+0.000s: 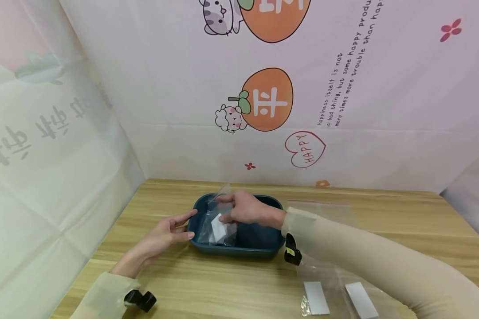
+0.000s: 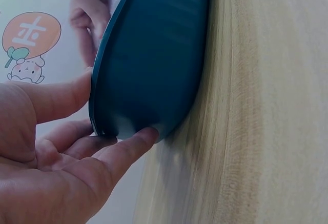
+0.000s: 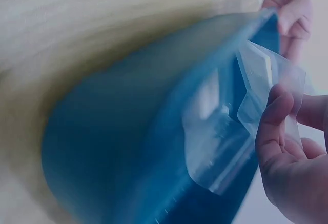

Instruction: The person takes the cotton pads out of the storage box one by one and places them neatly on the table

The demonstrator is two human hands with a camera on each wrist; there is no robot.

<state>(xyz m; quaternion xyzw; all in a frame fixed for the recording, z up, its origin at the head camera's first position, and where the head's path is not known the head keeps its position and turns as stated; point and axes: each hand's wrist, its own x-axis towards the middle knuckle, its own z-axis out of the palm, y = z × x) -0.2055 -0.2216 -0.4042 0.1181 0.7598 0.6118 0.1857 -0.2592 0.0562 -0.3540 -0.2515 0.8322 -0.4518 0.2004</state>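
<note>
A dark blue oblong plastic bin [image 1: 259, 241] stands on the wooden table. At its left end, my left hand [image 1: 167, 232] touches the outside with spread fingers; the left wrist view shows the fingers [image 2: 128, 149] against its wall and rim. Over the bin's left half, my right hand [image 1: 243, 208] pinches a clear plastic bag [image 1: 229, 239] with a flat white piece [image 1: 218, 228] inside. The bag reaches down within the bin, and the right wrist view shows its transparent film [image 3: 218, 152] inside the rim. My right hand partly covers the bag.
Right of the bin, clear plastic bags [image 1: 333, 283] lie on the wooden table [image 1: 223, 283], partly under my right sleeve. Two white pieces [image 1: 316, 297] show among them. A printed cloth [image 1: 175, 150] hangs behind the table, and another pale cloth [image 1: 84, 177] hangs along the left side.
</note>
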